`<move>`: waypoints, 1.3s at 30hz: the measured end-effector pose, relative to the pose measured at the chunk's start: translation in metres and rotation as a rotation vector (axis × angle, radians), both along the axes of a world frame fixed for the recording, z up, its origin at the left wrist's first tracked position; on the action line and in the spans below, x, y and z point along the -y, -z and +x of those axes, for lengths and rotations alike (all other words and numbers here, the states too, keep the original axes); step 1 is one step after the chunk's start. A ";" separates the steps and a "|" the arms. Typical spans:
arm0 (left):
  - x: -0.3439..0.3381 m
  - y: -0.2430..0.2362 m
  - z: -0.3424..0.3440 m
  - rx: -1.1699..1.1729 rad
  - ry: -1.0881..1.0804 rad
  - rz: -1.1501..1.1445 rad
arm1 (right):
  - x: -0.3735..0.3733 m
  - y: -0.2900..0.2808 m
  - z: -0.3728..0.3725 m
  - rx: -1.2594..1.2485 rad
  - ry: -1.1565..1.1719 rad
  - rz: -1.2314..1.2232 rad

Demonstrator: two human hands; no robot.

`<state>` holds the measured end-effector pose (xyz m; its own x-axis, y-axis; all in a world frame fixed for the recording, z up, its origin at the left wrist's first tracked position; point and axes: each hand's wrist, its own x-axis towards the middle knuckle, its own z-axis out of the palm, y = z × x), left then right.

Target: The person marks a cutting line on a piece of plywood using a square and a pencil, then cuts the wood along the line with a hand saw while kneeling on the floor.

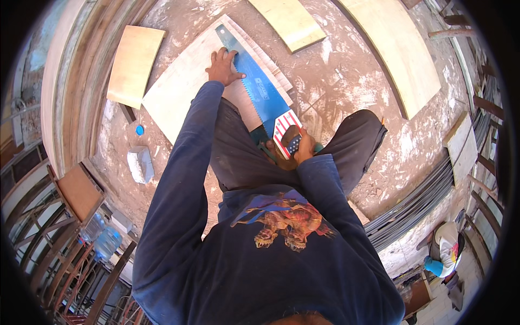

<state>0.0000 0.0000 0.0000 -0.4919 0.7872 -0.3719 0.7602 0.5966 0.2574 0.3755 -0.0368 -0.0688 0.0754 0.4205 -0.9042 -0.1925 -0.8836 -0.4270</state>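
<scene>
A hand saw (pixel 259 89) with a blue blade lies over a pale wooden board (pixel 179 89), its tip toward the board's far corner. My right hand (pixel 306 147) is wrapped round the saw's handle, which has red and white stripes and a dark starred patch. My left hand (pixel 221 68) rests on the board with fingers spread, its fingertips and thumb at the toothed edge of the blade. Under the board's right side, more sheet layers (pixel 283 81) stick out. Part of my foot and sandal (pixel 281 158) shows beside the handle.
Loose pale boards lie left (pixel 136 65), ahead (pixel 290 21) and right (pixel 398 51). Stacked long planks (pixel 73 81) line the left. A white block (pixel 141 164) and blue cap (pixel 140 130) sit nearby. Metal rods (pixel 414 200) and another person (pixel 447 249) are at right.
</scene>
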 end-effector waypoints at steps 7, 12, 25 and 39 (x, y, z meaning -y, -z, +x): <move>-0.009 0.009 0.006 0.012 0.006 0.137 | -0.005 0.024 0.015 0.242 -0.244 -0.024; -0.003 0.007 0.002 0.002 -0.001 0.114 | 0.001 0.011 0.003 0.158 -0.131 -0.076; -0.004 0.010 -0.001 -0.101 0.001 0.016 | 0.005 0.000 -0.011 0.287 -0.133 0.059; 0.000 0.000 -0.007 -0.035 -0.061 -0.012 | 0.002 0.015 -0.001 0.099 -0.174 0.012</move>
